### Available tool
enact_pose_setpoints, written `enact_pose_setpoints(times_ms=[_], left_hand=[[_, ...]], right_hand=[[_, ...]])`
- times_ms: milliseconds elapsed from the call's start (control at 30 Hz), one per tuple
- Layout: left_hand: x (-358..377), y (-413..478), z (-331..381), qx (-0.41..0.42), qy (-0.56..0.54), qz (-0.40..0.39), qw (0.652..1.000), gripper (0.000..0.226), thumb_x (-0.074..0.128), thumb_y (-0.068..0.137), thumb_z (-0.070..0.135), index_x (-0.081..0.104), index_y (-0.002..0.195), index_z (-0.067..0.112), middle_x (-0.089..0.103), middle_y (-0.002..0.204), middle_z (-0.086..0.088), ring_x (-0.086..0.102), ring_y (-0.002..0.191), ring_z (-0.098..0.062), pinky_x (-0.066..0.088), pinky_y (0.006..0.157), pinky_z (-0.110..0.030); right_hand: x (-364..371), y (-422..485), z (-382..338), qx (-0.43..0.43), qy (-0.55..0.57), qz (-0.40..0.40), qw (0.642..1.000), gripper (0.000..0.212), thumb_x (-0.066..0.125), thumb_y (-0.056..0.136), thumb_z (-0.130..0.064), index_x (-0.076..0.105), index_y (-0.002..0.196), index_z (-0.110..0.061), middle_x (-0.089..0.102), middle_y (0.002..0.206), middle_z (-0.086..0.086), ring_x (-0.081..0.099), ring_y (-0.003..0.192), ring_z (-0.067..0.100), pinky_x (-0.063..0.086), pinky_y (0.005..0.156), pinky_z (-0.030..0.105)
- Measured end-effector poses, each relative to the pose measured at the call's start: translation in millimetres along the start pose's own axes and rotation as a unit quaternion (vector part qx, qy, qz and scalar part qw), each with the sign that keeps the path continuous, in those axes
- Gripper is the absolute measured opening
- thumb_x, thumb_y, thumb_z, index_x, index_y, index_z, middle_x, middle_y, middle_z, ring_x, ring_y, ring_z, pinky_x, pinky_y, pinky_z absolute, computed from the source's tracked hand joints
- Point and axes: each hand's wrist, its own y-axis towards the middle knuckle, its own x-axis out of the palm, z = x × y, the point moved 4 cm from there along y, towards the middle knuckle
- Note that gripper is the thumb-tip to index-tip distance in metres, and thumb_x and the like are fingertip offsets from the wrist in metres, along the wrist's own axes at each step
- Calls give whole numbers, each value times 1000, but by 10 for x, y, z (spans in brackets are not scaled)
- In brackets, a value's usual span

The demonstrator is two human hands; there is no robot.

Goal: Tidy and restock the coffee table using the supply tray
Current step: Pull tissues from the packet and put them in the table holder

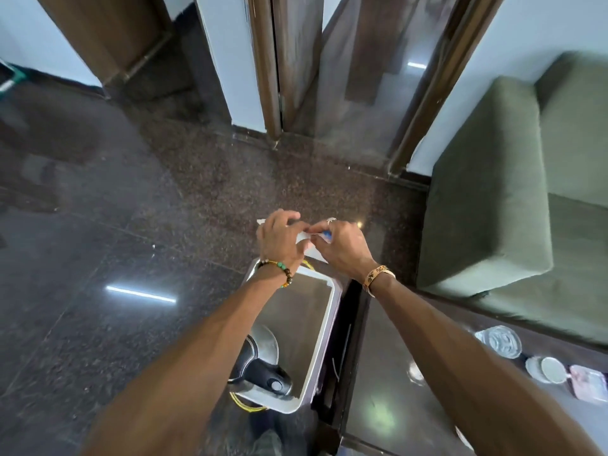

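Left hand point(279, 236) and right hand point(342, 248) meet out in front over the dark floor point(131, 225), both pinching a small white packet point(304, 238); left grip closed on its left end, right grip closed on the right end, a blue bit showing there. Below the wrists, white supply tray point(330, 311) sits left of the tabletop point(388, 373), kettle point(263, 370) in its near end. On the tabletop's right edge: glass ashtray point(500, 340), cup point(552, 370), pink sachet point(589, 383). Green sofa point(513, 192) far right.
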Motion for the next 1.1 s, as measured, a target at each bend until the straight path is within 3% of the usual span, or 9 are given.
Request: enact_pose_setpoints(times_ms=[100,233,400,567,700,800,900,1000,1100], left_hand=[[-394,87,180,17,-39,22,999,12,68,81,33,74,92,31,72,99,8,62,107,-17,39,99,-43],[-731,56,325,28,-94,53,994,17,68,83,39,75,90,25,74,90,1,66,86,-21,47,82,-36],[-864,-143,594,100,-162,61,980,35,55,89,52,71,105,26,73,102,6,62,92,-6,48,87,-31],[-859,-280,728,113,-169,78,976,28,49,95,31,72,103,17,74,97,-3,67,89,-23,50,81,-36],[-887,-317,829,126,-166,96,973,22,53,94,22,73,100,14,74,95,-4,66,85,-23,39,71,-17],[-915,-310,893,128,-168,107,972,18,56,94,15,73,102,12,74,97,-6,66,88,-23,36,72,-12],[-925,-301,936,136,-186,103,968,18,57,93,15,73,101,11,73,100,-6,66,91,-22,46,80,-24],[-877,-300,980,161,-168,92,968,19,58,92,23,74,98,15,72,98,-1,64,91,-17,49,84,-32],[-769,-336,994,159,-179,82,967,26,54,92,33,74,97,17,72,98,2,60,89,-9,48,82,-28]], right_hand=[[-342,-76,-195,-9,49,56,997,35,72,88,-39,71,120,-25,76,110,-4,70,102,12,52,92,28],[-641,-214,-218,-2,86,104,991,21,77,84,-37,80,100,-24,77,94,-5,69,85,10,54,79,29],[-765,-349,-256,-28,65,129,989,16,76,85,-39,81,97,-30,76,83,-9,60,69,5,38,60,10],[-854,-456,-204,-33,61,136,988,16,74,87,-37,81,98,-29,77,85,-5,66,76,14,51,69,29],[-872,-562,-43,-31,17,120,992,19,69,91,-38,80,103,-29,76,85,-4,66,76,20,54,71,37],[-885,-660,215,2,7,116,993,19,67,93,-37,80,102,-27,75,85,-3,66,78,21,54,73,38],[-873,-792,495,44,4,100,994,18,68,92,-38,80,101,-28,74,88,-6,63,77,13,52,71,31],[-850,-916,657,66,20,96,993,18,70,90,-38,80,102,-29,75,91,-9,62,76,9,51,70,27],[-883,-964,727,86,10,120,989,17,69,90,-36,80,102,-30,76,92,-7,64,78,13,44,69,26]])
